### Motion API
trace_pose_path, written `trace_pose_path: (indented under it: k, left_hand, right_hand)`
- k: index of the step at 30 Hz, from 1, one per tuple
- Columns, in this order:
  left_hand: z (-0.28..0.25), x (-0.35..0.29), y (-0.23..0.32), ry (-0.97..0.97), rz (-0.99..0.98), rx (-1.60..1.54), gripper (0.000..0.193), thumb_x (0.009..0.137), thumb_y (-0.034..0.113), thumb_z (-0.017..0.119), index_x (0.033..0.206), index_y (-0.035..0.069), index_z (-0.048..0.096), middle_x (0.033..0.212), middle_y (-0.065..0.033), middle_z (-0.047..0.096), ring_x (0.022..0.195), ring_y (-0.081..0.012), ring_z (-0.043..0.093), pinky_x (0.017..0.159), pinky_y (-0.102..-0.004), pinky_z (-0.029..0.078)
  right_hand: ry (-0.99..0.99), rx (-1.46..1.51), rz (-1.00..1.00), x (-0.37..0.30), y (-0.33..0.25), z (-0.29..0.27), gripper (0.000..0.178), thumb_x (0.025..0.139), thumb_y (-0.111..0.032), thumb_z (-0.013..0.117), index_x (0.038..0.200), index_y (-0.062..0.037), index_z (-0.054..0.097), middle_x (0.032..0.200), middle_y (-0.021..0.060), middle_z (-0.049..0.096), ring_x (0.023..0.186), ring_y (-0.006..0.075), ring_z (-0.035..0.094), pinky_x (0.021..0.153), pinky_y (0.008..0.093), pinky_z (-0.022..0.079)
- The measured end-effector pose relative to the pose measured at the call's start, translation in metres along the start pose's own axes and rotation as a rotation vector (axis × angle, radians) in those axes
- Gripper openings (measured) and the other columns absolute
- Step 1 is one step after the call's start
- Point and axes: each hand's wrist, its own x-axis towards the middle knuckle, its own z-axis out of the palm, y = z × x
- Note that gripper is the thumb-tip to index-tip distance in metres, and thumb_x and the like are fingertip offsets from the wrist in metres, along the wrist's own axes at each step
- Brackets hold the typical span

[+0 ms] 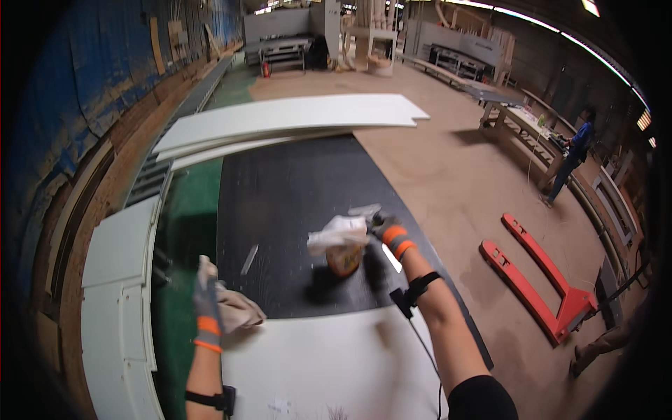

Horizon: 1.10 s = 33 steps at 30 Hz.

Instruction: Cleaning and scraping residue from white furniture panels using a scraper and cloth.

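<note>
My right hand [383,224], in a grey glove with an orange cuff, is closed on a dark-handled tool with a flat pale blade [364,209], like a scraper; blur hides its details. Just left of that hand, a crumpled white rag [337,234] covers the top of a round brownish container [344,262] on a black board [294,189]. My left hand [206,297], gloved alike and smeared by motion, grips a beige cloth [240,309] above the edge of a white panel [308,364]. A thin pale strip [250,259] lies on the board.
Long white panels [287,119] cross the far end of the board. More white panels [119,308] are stacked at left. A red pallet jack [539,273] stands on the floor at right. Beyond it, a person in blue [579,143] works at a bench [525,122].
</note>
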Motion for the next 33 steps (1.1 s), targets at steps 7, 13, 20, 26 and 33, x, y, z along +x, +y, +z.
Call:
trace_pose_path:
  k: [7, 13, 20, 26, 33]
  left_hand:
    - [0.078, 0.078, -0.053, -0.092, -0.135, 0.581, 0.081, 0.084, 0.055, 0.063, 0.145, 0.010, 0.035, 0.149, -0.0271, 0.029, 0.136, -0.0463, 0.028, 0.110, -0.0458, 0.031]
    - [0.066, 0.058, -0.015, -0.042, 0.528, 0.977, 0.079, 0.079, 0.038, 0.074, 0.145, 0.011, 0.040, 0.151, -0.0268, 0.028, 0.139, -0.0435, 0.025, 0.112, -0.0496, 0.025]
    - [0.120, 0.009, -0.011, -0.398, 0.581, 0.683, 0.093, 0.075, 0.033, 0.077, 0.145, -0.004, 0.029, 0.150, -0.0297, 0.026, 0.139, -0.0447, 0.027, 0.115, -0.0469, 0.024]
    - [0.192, -0.010, -0.050, -0.661, 0.185, 0.445, 0.101, 0.067, 0.032, 0.081, 0.143, 0.000, 0.022, 0.138, -0.0207, 0.035, 0.131, -0.0352, 0.034, 0.109, -0.0419, 0.031]
    - [0.242, 0.008, -0.030, -0.337, 0.313, 0.213, 0.089, 0.064, 0.033, 0.085, 0.131, 0.004, 0.036, 0.124, -0.0165, 0.049, 0.117, -0.0304, 0.049, 0.100, -0.0407, 0.041]
  right_hand:
    - [-0.354, 0.171, 0.008, -0.003, -0.096, 0.019, 0.039, 0.084, -0.030, 0.066, 0.118, -0.0099, 0.066, 0.113, 0.0150, 0.068, 0.098, 0.0250, 0.066, 0.084, 0.0386, 0.052]
    - [0.031, 0.630, 0.116, 0.005, -0.114, -0.043, 0.040, 0.086, -0.016, 0.067, 0.122, 0.0023, 0.060, 0.113, 0.0148, 0.068, 0.100, 0.0169, 0.064, 0.089, 0.0319, 0.051]
    - [-0.087, -0.276, -0.813, -0.063, -0.228, -0.135, 0.094, 0.065, -0.028, 0.083, 0.146, -0.0101, 0.037, 0.151, 0.0198, 0.031, 0.142, 0.0384, 0.025, 0.115, 0.0467, 0.025]
    - [-0.342, -0.736, -0.888, -0.050, -0.247, -0.073, 0.089, 0.060, -0.028, 0.083, 0.140, -0.0191, 0.044, 0.150, 0.0143, 0.034, 0.137, 0.0371, 0.035, 0.109, 0.0482, 0.035]
    - [-0.292, -0.388, -0.596, -0.041, -0.236, -0.054, 0.058, 0.072, -0.020, 0.075, 0.127, -0.0172, 0.057, 0.118, 0.0113, 0.064, 0.102, 0.0269, 0.065, 0.085, 0.0380, 0.052]
